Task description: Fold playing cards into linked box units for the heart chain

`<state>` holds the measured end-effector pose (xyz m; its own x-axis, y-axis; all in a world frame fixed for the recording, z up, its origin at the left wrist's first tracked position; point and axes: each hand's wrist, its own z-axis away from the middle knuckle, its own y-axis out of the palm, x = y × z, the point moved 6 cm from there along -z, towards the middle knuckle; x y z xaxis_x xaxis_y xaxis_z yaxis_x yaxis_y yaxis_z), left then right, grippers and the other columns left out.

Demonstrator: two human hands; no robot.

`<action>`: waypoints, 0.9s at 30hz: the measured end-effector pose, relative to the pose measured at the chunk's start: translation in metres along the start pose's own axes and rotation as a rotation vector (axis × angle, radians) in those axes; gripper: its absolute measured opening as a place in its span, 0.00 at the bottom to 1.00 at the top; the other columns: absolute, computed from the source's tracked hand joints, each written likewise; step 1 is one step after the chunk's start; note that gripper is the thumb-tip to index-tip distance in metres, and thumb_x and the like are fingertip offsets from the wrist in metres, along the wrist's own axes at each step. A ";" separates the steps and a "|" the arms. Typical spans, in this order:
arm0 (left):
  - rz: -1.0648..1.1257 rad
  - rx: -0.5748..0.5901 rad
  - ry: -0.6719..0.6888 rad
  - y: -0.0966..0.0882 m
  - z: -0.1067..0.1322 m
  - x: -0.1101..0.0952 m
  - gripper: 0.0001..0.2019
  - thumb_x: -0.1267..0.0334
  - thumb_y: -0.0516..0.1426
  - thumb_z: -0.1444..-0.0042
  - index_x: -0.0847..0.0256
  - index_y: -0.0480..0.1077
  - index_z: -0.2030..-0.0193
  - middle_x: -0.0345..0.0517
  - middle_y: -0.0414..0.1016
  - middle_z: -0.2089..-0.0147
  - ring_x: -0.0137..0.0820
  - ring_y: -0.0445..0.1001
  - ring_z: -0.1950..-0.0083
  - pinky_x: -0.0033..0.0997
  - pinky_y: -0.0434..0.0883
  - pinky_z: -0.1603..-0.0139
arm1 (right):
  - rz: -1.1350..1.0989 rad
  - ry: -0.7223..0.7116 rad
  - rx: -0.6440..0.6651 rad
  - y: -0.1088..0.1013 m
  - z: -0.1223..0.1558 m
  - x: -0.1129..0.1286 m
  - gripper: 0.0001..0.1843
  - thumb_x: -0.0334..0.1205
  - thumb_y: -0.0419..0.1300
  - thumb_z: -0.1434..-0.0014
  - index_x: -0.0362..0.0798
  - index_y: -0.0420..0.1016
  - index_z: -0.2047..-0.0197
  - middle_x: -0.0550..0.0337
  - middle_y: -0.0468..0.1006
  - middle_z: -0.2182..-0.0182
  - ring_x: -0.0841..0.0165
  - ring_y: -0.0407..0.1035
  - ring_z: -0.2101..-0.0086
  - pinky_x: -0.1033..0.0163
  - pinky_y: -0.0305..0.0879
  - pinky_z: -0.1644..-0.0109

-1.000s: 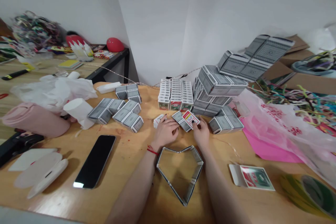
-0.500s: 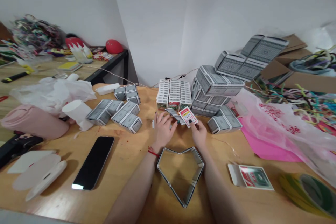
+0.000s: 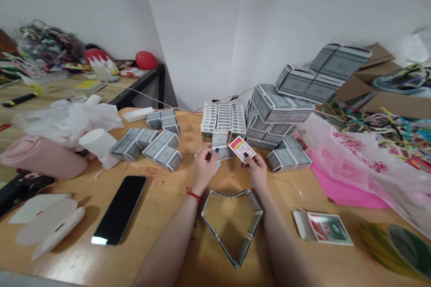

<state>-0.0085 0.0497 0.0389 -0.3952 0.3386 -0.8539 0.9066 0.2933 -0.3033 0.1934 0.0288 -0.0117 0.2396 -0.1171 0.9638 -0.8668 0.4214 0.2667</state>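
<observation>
My left hand (image 3: 204, 167) is closed on a grey patterned deck of cards (image 3: 222, 152), lifted just above the wooden table (image 3: 161, 215). My right hand (image 3: 256, 168) pinches a red and white card box (image 3: 241, 148) beside that deck. Both hands hover in front of a block of stacked small card packs (image 3: 224, 121). A heart-shaped frame made of cards (image 3: 231, 223) lies on the table between my forearms.
Grey card boxes (image 3: 146, 142) lie to the left, larger stacks (image 3: 281, 107) to the right. A black phone (image 3: 120, 208) rests at the left, a flattened red-green box (image 3: 323, 228) at the right, pink plastic bags (image 3: 357, 166) further right, white lids (image 3: 47, 217) at the near left.
Both hands have lifted off the table. The left hand closed round the grey deck and pulled it clear of the red and white box in the right hand.
</observation>
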 end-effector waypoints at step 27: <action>0.741 -0.076 -0.533 0.008 -0.004 0.034 0.16 0.55 0.60 0.58 0.64 0.64 0.67 0.37 0.68 0.76 0.21 0.64 0.83 0.21 0.62 0.81 | -0.082 0.248 0.368 0.033 0.019 -0.007 0.18 0.45 0.64 0.57 0.48 0.66 0.64 0.62 0.75 0.73 0.68 0.72 0.75 0.61 0.69 0.72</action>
<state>-0.0153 0.0675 0.0093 0.4219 0.0114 -0.9066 0.8811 0.2303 0.4130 0.1549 0.0259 -0.0096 0.3723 0.1017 0.9225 -0.9278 0.0663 0.3671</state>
